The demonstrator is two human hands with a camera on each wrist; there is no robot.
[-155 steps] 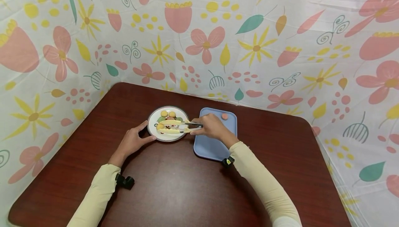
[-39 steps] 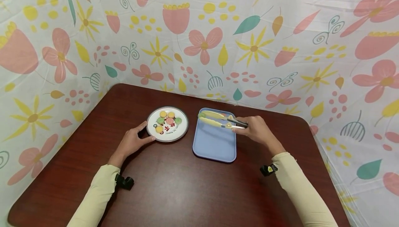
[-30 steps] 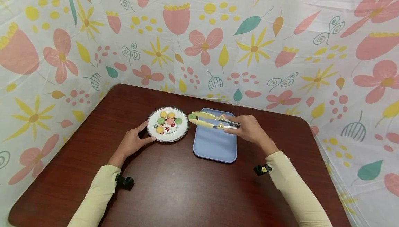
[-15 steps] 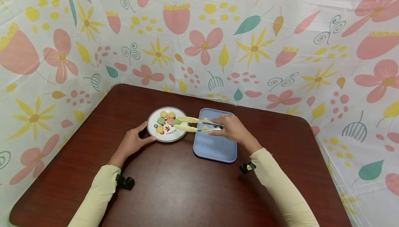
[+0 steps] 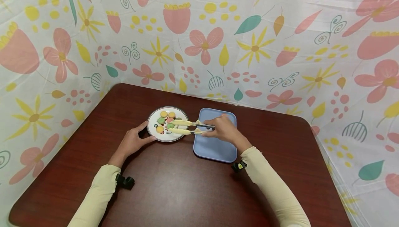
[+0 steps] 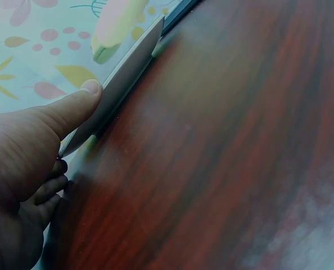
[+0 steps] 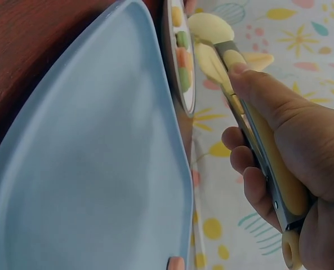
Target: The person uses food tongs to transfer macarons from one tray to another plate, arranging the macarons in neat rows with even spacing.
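Observation:
My right hand [image 5: 222, 128] grips tongs [image 7: 268, 152] with yellow tips and metal arms. Between the tips is a small round green piece [image 5: 170, 125], held low over a white plate [image 5: 171, 137] with a dark rim; whether it touches the plate I cannot tell. Lying on the plate are several similar macaron-like pieces: yellow [image 5: 160, 129], green [image 5: 160, 120] and pink [image 5: 169, 120]. At the plate's left edge, my left hand [image 5: 133, 140] holds the rim, its thumb on the side and the other fingers bent beside it in the left wrist view.
To the right of the plate lies a blue tray [image 5: 215, 149], partly under my right hand. A pink piece [image 7: 176, 263] sits at its far end. Both rest on a dark brown table [image 5: 174, 185], with a flower-printed cloth [image 5: 202, 74] behind.
The tongs earlier let a yellow piece down on the plate, then took the green piece at the tray. They have since moved left with it over the plate. My left hand stays put.

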